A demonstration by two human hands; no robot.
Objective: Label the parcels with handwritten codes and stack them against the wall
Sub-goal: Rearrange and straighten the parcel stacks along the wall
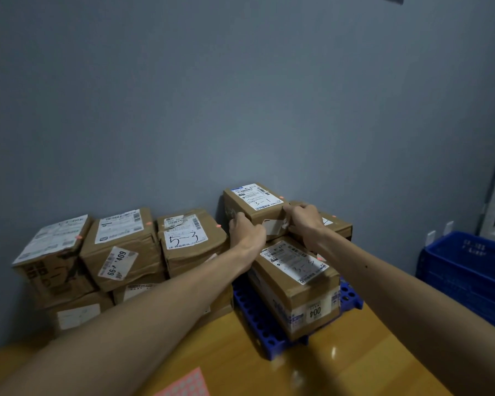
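1. Both hands are on the top box, marked "3-1", at the far right of the row against the wall. The left hand cups its near-left corner with fingers curled round the side; the right hand clamps its near-right edge, fingers closed over the top.
2. This box sits high on the right-hand stack, above the box marked "3-3", which rests on a blue pallet.
3. Risk: the "3-3" box lies skewed and overhangs the pallet's near edge. Pressing down or pushing on the top box could shift it.
4. Risk: the top box appears to bridge uneven supports, including a lower box to its right. Released off-centre, it may tilt or slide.
5. Risk: the "5-3" box to the left looks crushed and leans; a sideways nudge could disturb that stack.
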